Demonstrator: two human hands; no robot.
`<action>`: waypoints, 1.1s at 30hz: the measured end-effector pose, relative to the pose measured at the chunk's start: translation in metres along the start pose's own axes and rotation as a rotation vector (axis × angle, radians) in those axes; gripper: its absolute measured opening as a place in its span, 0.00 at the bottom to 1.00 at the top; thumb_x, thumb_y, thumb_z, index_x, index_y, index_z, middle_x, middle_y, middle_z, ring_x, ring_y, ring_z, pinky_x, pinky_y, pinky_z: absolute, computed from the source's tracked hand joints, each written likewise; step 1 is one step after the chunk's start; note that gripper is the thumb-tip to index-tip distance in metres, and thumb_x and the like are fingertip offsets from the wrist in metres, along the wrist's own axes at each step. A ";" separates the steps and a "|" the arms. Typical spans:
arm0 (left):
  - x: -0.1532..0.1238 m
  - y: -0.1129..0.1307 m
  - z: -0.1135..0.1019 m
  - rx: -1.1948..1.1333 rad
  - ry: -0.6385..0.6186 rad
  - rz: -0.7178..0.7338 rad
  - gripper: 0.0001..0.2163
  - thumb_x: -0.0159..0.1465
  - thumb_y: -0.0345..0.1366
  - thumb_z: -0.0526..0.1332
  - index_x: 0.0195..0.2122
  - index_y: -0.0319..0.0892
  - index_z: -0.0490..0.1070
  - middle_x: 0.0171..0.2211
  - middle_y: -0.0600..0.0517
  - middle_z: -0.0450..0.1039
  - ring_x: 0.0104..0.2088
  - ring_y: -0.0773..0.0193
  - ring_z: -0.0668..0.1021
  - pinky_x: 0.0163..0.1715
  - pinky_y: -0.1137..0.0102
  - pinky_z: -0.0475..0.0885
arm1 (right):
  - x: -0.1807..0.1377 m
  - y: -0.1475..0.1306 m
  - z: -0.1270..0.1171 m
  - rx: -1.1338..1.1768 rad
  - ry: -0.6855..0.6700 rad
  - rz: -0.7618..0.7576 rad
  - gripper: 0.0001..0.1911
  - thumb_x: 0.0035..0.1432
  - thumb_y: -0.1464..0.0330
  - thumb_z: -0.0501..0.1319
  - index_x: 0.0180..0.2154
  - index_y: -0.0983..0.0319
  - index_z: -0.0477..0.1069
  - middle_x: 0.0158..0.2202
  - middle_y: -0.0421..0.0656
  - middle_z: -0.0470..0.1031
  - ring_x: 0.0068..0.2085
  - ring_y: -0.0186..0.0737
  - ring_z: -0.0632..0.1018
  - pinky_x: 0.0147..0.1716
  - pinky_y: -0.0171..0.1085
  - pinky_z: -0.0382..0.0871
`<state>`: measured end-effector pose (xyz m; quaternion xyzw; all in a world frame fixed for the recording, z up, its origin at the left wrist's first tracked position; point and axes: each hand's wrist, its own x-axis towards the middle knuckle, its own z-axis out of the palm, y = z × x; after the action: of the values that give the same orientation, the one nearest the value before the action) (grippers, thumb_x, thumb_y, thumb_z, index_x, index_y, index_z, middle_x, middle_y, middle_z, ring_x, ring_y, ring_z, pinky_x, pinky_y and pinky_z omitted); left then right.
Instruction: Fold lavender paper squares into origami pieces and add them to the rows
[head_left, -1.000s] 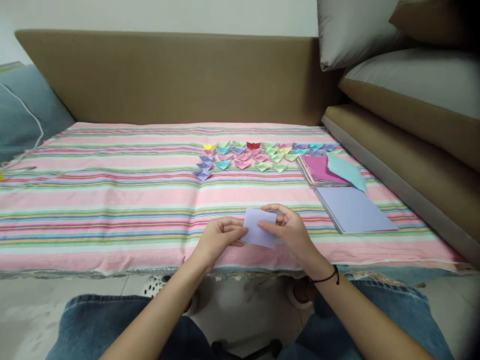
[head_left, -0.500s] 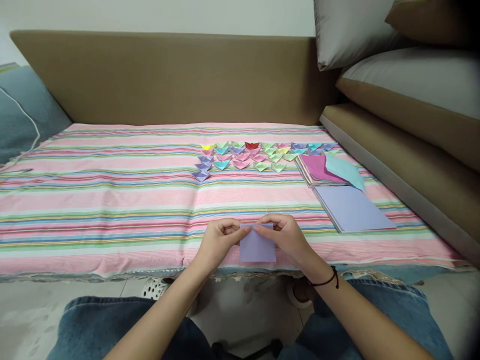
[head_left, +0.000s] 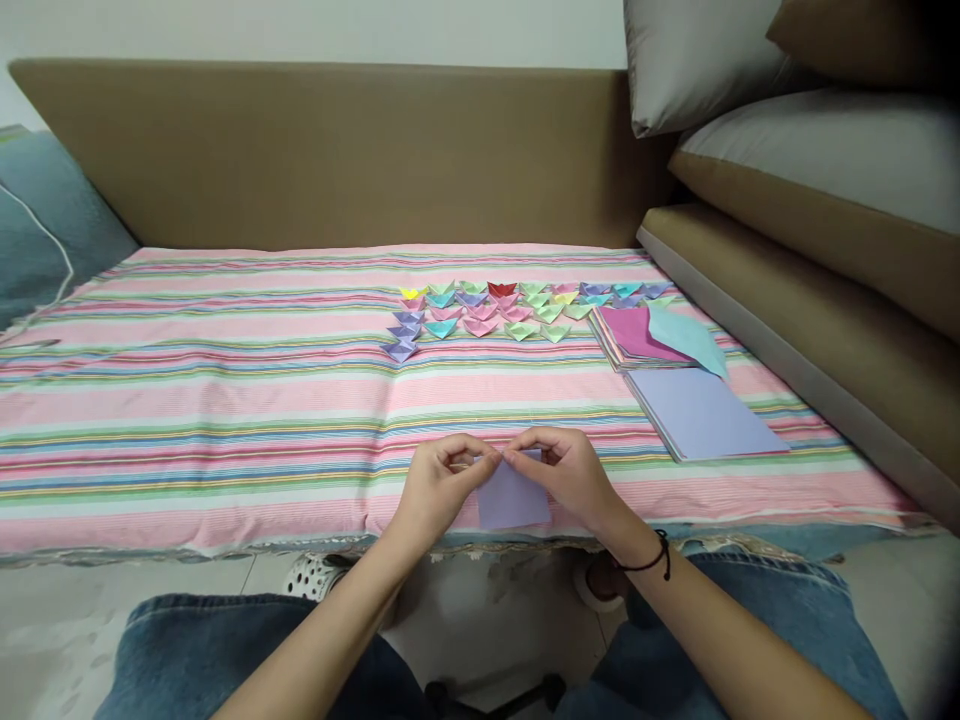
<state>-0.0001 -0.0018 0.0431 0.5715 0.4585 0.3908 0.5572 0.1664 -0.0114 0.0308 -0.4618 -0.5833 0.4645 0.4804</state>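
Note:
Between my hands, close to the front edge of the striped cloth, is a small lilac sheet of paper. My left hand pinches its top edge, thumb and fingers meeting near the middle. From the other side my right hand pinches the same edge, the two thumb tips almost touching. The fingertips behind the paper are partly hidden. Beyond the hands, small folded paper boats in several colours stand in rows, among them a red boat and a purple boat.
To the right lie a stack of lilac paper and a pile of coloured sheets with magenta and pale blue on top. Grey-brown cushions are stacked along the right side. A brown backboard closes off the rear.
The lilac sheet has tilted slightly and its lower edge has dropped a little. Both thumbs have moved up to its top edge and drawn closer together.

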 end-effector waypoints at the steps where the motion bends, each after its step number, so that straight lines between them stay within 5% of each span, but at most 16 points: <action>1: 0.000 0.001 0.000 -0.001 0.000 0.001 0.10 0.52 0.40 0.66 0.27 0.37 0.75 0.21 0.52 0.70 0.22 0.70 0.68 0.23 0.74 0.62 | 0.000 0.000 -0.001 -0.010 -0.002 -0.009 0.09 0.50 0.62 0.64 0.27 0.61 0.75 0.27 0.43 0.78 0.29 0.39 0.76 0.24 0.35 0.69; 15: 0.005 0.011 -0.012 0.088 -0.029 0.051 0.07 0.54 0.38 0.63 0.26 0.38 0.74 0.25 0.50 0.74 0.26 0.66 0.72 0.26 0.73 0.66 | 0.003 -0.008 -0.019 0.076 0.011 0.126 0.09 0.46 0.62 0.66 0.26 0.62 0.76 0.25 0.42 0.78 0.27 0.39 0.77 0.27 0.38 0.73; 23: 0.002 0.007 -0.009 0.511 -0.171 0.215 0.06 0.57 0.33 0.58 0.28 0.41 0.73 0.26 0.52 0.74 0.28 0.66 0.73 0.27 0.74 0.64 | -0.005 -0.003 -0.007 -0.177 -0.103 -0.050 0.07 0.52 0.68 0.61 0.27 0.61 0.77 0.26 0.43 0.78 0.29 0.40 0.77 0.29 0.38 0.72; 33: 0.006 0.021 -0.020 0.354 -0.157 0.099 0.09 0.57 0.38 0.59 0.27 0.38 0.73 0.25 0.50 0.74 0.27 0.66 0.74 0.27 0.73 0.67 | -0.001 -0.013 -0.021 -0.137 0.025 -0.061 0.08 0.50 0.64 0.64 0.26 0.62 0.76 0.26 0.45 0.79 0.28 0.40 0.78 0.28 0.36 0.73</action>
<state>-0.0158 0.0108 0.0647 0.7112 0.4466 0.2850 0.4621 0.1865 -0.0120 0.0453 -0.4815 -0.6212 0.4029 0.4690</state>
